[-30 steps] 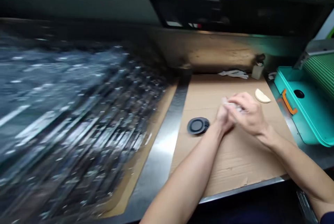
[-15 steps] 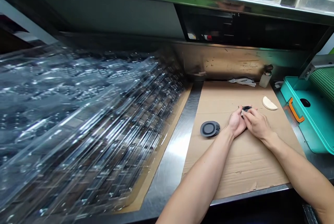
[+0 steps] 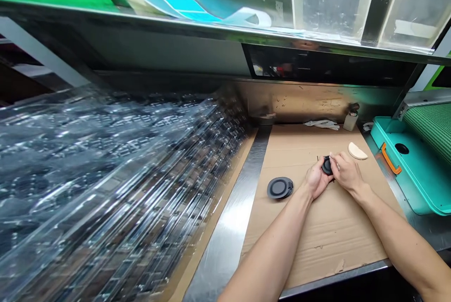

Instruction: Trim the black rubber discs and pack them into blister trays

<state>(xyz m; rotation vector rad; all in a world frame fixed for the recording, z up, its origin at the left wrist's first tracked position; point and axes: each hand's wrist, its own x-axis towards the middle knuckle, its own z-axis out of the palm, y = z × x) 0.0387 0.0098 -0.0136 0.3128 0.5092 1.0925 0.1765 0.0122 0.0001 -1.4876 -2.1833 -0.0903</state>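
Our L hand (image 3: 316,181) has fingers round small matte-blk disc (image 3: 327,166); our R hand (image 3: 348,174) pinches tiny white scrap (image 3: 331,155).

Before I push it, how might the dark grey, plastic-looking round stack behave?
The dark grey, plastic-looking round stack seems unlikely to tip, lying low and flat. Its layered right edge suggests pieces might slide apart.

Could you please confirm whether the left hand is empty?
No, the left hand holds a black disc-shaped part, with the right hand at its edge.
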